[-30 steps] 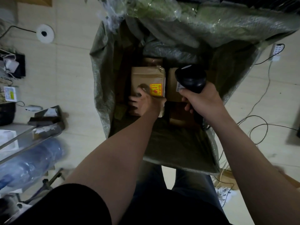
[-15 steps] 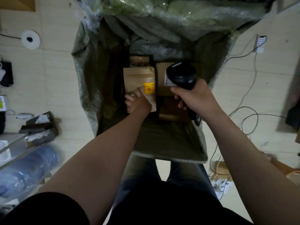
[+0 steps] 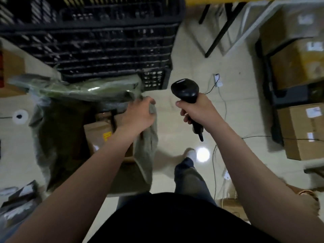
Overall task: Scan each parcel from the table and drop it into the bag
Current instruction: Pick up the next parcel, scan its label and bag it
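Observation:
A large green woven bag (image 3: 57,137) stands open on the floor at the left. Brown parcels lie inside it, one with a yellow sticker (image 3: 98,135). My left hand (image 3: 138,114) is above the bag's right rim, and its fingers curl over the rim's grey-green cloth. My right hand (image 3: 196,111) grips a black barcode scanner (image 3: 186,92) by its handle, over the floor to the right of the bag. The scanner's head points away from me. The frame is blurred by motion.
Black plastic crates (image 3: 98,41) are stacked behind the bag. Cardboard boxes (image 3: 303,132) stand along the right side. Cables (image 3: 219,142) run across the tiled floor near my feet. A white tape roll (image 3: 20,116) lies at the far left.
My left hand has come up out of the bag, leaving the stickered parcel inside, and now holds the bag's right rim. The view has swung up and right, and the scanner moved right.

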